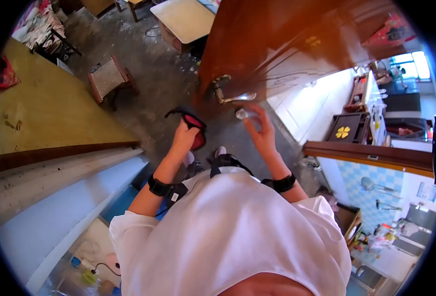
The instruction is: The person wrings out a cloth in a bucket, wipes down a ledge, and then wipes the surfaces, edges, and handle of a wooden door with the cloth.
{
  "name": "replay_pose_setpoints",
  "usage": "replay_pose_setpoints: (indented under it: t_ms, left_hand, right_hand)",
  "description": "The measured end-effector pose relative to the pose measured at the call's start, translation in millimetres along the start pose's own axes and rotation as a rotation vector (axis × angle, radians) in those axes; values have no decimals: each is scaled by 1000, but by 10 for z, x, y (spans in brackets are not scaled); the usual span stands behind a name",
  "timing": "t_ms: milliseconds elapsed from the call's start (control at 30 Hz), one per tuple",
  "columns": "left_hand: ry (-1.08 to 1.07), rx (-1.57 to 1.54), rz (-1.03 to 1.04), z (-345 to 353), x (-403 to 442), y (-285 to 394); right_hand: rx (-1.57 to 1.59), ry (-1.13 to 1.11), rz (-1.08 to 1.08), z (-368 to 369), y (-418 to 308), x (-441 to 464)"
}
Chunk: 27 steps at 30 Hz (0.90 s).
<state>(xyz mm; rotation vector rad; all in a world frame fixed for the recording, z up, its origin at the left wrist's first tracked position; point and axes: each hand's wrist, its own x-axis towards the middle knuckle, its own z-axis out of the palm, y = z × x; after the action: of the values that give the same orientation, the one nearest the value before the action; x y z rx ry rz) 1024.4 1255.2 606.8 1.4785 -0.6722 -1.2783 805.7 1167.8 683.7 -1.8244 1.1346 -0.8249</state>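
Note:
My left hand (182, 137) is closed around a red-and-black item with a dark strap or edge (196, 133); its exact kind does not show. My right hand (261, 129) is raised just below the lever handle (231, 93) of a brown wooden door (272, 44). A small whitish, roundish object (241, 114) sits between its thumb and forefinger. The fingers are slightly blurred, and I cannot make out what this object is. A black band circles each wrist.
A yellowish door (50, 103) stands at the left, with a small stool (110, 79) beyond it on the dark floor. A light-topped table (184, 19) is at the back. Tiled floor (316, 101) and dark cabinets (347, 129) show through the right-hand doorway.

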Motion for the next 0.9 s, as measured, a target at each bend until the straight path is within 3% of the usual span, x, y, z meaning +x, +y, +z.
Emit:
replay_pose_setpoints:
  t_ms: [33,100,133,167,233,300,333,367,400,467,600,667,833,900]
  left_hand:
    - [-7,21,-17,72,-105,77]
    - [-295,-295,-98,316,-300,313]
    - [-297,-282,-98,397,-315,340]
    - [-351,-242,-87,469,-318,362]
    - [-392,-201,-86,429,-369,491]
    - [-347,454,110,180,-356,756]
    - [-43,442,388,101,-248,659]
    - [116,458,471,1,-172,839]
    - [203,425,553,-75,-29,927]
    - [316,478,833,41,112,1332]
    - [233,205,1048,288,593,1636]
    - [25,74,719,341,687,1670]
    - [174,202,772,348,743,1626]
    - [148,313,764,329,733,1638]
  right_hand:
    - [16,9,21,79,3,-140]
    - [511,-244,256,324,-226,-278]
    - [76,-161,-71,402,-182,-286]
    - [85,-155,-74,400,-95,-280]
    - [165,-129,175,266,84,-311]
    - [167,-78,122,35,39,-252]
    - [27,24,-96,-83,-42,-148]
    - [-110,126,-304,-164,-147,-82]
    - [-97,114,-298,-193,-265,-4]
    - [-325,106,-494,-189,-437,267]
    - [-479,-139,-674,95,-222,486]
    - [-462,-139,-661,165,-172,482]
    - [-531,-208,-688,320,-289,589]
    - [-671,-263,-856,377,-251,620]
